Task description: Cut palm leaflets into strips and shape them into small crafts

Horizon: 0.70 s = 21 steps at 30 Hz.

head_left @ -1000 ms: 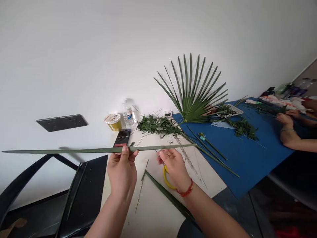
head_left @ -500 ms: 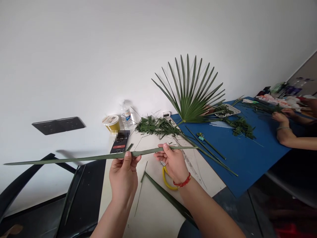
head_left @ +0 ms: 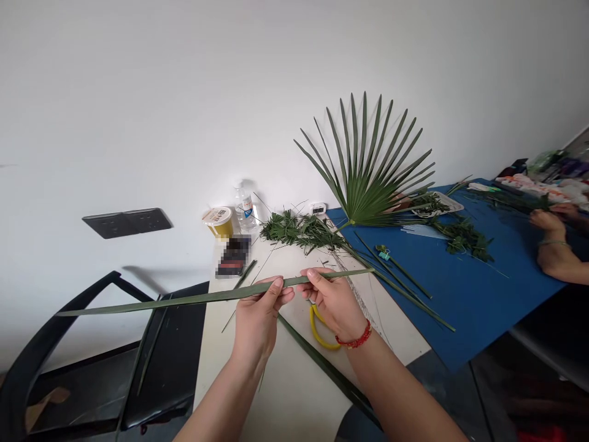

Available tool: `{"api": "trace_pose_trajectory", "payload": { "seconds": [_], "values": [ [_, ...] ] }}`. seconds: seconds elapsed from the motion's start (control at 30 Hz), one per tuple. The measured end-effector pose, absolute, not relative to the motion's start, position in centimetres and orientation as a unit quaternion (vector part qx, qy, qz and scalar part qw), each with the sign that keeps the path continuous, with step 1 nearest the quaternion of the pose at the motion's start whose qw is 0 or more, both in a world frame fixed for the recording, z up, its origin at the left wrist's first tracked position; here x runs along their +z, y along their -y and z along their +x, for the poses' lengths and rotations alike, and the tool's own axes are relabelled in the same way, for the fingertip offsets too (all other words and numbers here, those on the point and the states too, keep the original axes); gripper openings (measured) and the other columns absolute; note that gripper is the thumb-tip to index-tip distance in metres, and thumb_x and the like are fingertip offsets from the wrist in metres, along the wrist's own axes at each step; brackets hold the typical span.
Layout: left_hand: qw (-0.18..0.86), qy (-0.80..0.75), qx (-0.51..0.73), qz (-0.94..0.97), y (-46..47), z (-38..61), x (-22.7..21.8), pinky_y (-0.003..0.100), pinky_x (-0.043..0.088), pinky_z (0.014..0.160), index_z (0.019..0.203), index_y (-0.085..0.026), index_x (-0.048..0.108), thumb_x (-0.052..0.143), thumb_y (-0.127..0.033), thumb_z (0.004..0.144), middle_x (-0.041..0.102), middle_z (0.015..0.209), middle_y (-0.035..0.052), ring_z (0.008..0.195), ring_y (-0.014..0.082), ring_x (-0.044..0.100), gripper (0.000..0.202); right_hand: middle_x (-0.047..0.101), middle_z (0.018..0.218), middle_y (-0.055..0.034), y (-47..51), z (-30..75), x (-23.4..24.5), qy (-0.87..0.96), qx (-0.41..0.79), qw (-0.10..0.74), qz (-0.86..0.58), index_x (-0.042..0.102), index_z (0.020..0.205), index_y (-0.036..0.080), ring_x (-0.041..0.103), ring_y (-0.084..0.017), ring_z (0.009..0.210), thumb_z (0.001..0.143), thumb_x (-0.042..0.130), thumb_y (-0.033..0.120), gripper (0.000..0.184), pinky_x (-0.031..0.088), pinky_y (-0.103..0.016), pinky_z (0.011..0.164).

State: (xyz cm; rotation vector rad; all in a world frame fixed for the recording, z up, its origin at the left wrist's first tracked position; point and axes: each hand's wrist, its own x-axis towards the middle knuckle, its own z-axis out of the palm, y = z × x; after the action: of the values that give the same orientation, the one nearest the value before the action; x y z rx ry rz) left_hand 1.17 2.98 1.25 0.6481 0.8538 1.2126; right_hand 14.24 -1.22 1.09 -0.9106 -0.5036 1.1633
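A long, narrow green palm leaf strip (head_left: 207, 299) runs across the view, pinched between the fingers of my left hand (head_left: 260, 322) and my right hand (head_left: 334, 301). The two hands are close together near the strip's right end, and its left end sticks out past the table edge. My right wrist has a red bead bracelet. Yellow-handled scissors (head_left: 319, 328) lie on the white table (head_left: 294, 393), just below my right hand and partly hidden by it. Another dark green strip (head_left: 322, 362) lies under my right forearm.
A fan palm leaf (head_left: 363, 166) leans on the wall above a blue mat (head_left: 478, 301), beside a heap of cut leaves (head_left: 299, 230). A blurred phone (head_left: 234, 256), yellow cup (head_left: 218, 222) and water bottle (head_left: 245, 207) stand behind. A co-worker's hands (head_left: 547, 221) work at far right. A black chair (head_left: 161, 356) stands left.
My left hand has slid rightward along the strip toward my right hand. The strip's left end has swung up and inward, and the view has shifted slightly.
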Motion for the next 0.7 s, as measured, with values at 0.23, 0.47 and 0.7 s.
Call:
{"api": "trace_pose_trajectory", "payload": {
  "seconds": [0.23, 0.47, 0.7],
  "values": [
    [0.695, -0.378, 0.544, 0.281, -3.2, 1.0, 0.9, 0.029, 0.064, 0.067, 0.079, -0.010, 0.075, 0.092, -0.022, 0.057, 0.074, 0.072, 0.0041, 0.063, 0.0167, 0.073, 0.031, 0.076, 0.073, -0.0048, 1.2, 14.4, 1.2, 0.229, 0.534, 0.702, -0.412, 0.076, 0.084, 0.014, 0.071, -0.016, 0.070, 0.071, 0.086, 0.036, 0.028, 0.057, -0.028, 0.070],
    [0.667, -0.387, 0.558, 0.307, -3.3, 0.8, 0.5, 0.032, 0.065, 0.071, 0.080, -0.010, 0.075, 0.090, -0.021, 0.059, 0.074, 0.073, 0.0046, 0.064, 0.0177, 0.073, 0.028, 0.076, 0.076, -0.0071, 0.9, 14.2, 0.6, 0.220, 0.529, 0.690, -0.443, 0.075, 0.094, 0.013, 0.071, -0.018, 0.073, 0.067, 0.086, 0.040, 0.040, 0.058, -0.034, 0.078],
    [0.598, -0.407, 0.598, 0.346, -4.1, 0.2, -0.6, 0.037, 0.065, 0.075, 0.085, -0.010, 0.074, 0.087, -0.025, 0.066, 0.073, 0.074, 0.0036, 0.065, 0.0178, 0.072, 0.027, 0.069, 0.097, -0.0078, 2.1, 15.9, -0.2, 0.256, 0.445, 0.656, -0.553, 0.064, 0.100, 0.019, 0.069, -0.021, 0.081, 0.086, 0.063, 0.043, 0.028, 0.056, -0.037, 0.077]
  ]
}}
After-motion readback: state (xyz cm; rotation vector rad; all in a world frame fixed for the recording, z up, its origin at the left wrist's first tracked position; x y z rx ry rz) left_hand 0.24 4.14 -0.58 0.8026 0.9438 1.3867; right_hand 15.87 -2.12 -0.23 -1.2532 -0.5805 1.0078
